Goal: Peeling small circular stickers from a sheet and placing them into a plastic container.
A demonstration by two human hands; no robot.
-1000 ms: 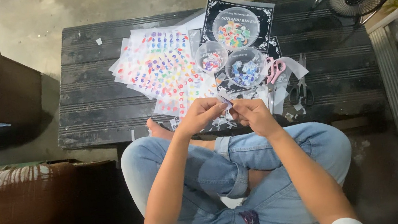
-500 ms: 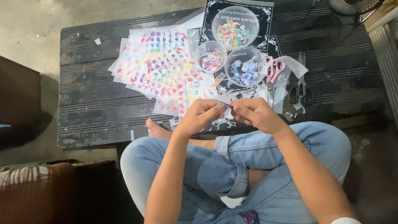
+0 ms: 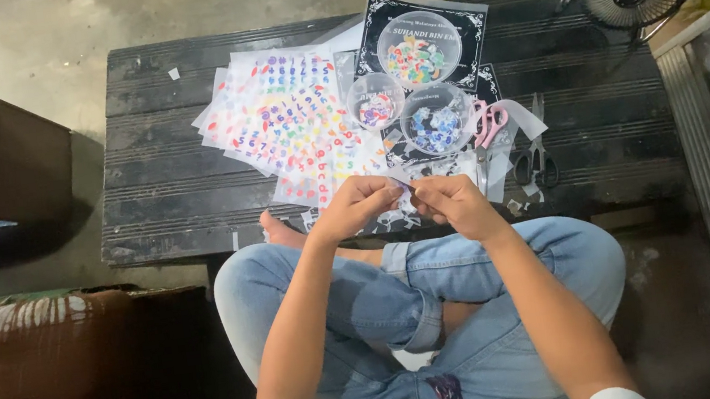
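My left hand (image 3: 358, 205) and right hand (image 3: 453, 201) meet over the near edge of the desk (image 3: 162, 173), fingers of both pinched shut on one small clear sticker piece (image 3: 405, 186) between them. Its long axis runs hand to hand, neither hand nearer. Sticker sheets (image 3: 287, 122) lie just beyond on the left, three clear cups (image 3: 436, 122) ahead, scissors (image 3: 484, 134) to the right. Open desk remains far left.
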